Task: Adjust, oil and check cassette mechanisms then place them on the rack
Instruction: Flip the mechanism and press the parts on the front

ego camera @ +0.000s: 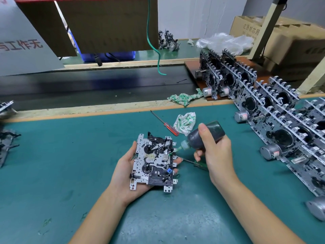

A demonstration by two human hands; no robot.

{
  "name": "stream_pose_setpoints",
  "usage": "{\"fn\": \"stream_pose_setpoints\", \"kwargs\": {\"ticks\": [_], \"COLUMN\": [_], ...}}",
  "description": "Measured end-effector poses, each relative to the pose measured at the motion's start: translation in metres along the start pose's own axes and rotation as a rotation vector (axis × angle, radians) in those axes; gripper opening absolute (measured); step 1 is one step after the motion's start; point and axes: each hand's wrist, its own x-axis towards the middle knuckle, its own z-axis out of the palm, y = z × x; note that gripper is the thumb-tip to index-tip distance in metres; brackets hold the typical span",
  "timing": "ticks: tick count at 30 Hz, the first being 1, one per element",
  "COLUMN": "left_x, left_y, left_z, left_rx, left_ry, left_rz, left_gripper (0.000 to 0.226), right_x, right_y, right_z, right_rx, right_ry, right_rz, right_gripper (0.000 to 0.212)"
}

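A silver and black cassette mechanism (154, 162) lies face up in my left hand (123, 175), whose fingers curl up around its edges, above the green mat. My right hand (216, 152) grips a dark oil bottle (205, 136) tilted down to the left. Its green nozzle tip touches the mechanism's right edge. The same hand also holds a green-handled screwdriver (198, 163) under the bottle. Rows of cassette mechanisms (274, 110) with round motors stand on edge at the right.
A red-handled screwdriver (167, 125) and a white-green rag (186, 123) lie on the mat beyond my hands. Another rag (184, 97) sits on the wooden strip by the dark conveyor belt (88, 85). More mechanisms (7, 138) lie at the left edge. Cardboard boxes (290, 43) stand at back right.
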Motion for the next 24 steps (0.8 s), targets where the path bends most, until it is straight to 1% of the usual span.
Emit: {"fn": "stream_pose_setpoints", "kwargs": {"ticks": [2,4,7,9,13,15,19,22,24], "left_x": [0.000,0.000,0.001,0.001,0.002,0.001,0.001,0.001,0.002], "left_y": [0.000,0.000,-0.001,-0.001,-0.001,-0.002,-0.003,-0.003,-0.003], "left_z": [-0.001,-0.002,-0.003,-0.004,-0.005,-0.004,-0.001,0.001,0.001], "left_rx": [0.005,0.012,0.014,0.016,-0.013,-0.015,-0.106,-0.145,-0.136], "left_ry": [-0.005,-0.012,-0.015,-0.009,-0.001,-0.006,-0.018,0.006,0.013], "left_rz": [-0.003,-0.003,0.014,0.029,0.065,0.096,0.179,0.219,0.213], "left_gripper": [0.065,0.066,0.068,0.074,0.094,0.099,0.102,0.099,0.100], "right_x": [0.000,0.000,0.003,0.008,0.017,0.020,0.021,0.022,0.020], "right_y": [-0.002,-0.005,-0.011,-0.014,-0.010,-0.004,0.003,0.007,0.011], "right_z": [0.000,0.000,-0.004,-0.009,-0.017,-0.020,-0.021,-0.020,-0.018], "right_rx": [0.004,0.014,0.057,0.060,-0.166,-0.215,-0.245,-0.246,-0.321], "right_ry": [0.005,0.020,0.033,0.027,-0.030,-0.066,-0.132,-0.169,-0.221], "right_rz": [-0.018,-0.036,-0.025,-0.027,-0.045,-0.040,-0.095,-0.078,-0.064], "right_gripper": [0.041,0.041,0.046,0.047,0.031,0.033,0.040,0.041,0.042]}}
